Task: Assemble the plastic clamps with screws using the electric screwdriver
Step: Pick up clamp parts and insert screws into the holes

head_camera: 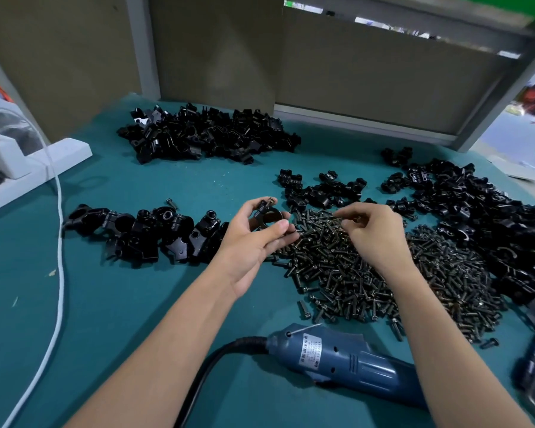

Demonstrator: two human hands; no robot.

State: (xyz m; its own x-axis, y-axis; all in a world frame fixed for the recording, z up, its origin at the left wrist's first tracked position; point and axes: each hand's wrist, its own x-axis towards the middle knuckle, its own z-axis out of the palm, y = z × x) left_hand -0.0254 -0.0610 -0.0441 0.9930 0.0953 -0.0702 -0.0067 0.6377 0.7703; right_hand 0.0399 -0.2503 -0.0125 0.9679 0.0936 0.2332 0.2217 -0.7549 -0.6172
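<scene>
My left hand holds a black plastic clamp above the green table, with one screw standing in its top. My right hand hovers over a big heap of dark screws, its fingertips pinching at a screw from the heap's top. The blue electric screwdriver lies on the table near me, between my forearms, untouched.
Piles of black clamp parts lie at the back, at the right and in the middle. A row of assembled clamps sits left. A white cable runs down the left side. A white unit stands far left.
</scene>
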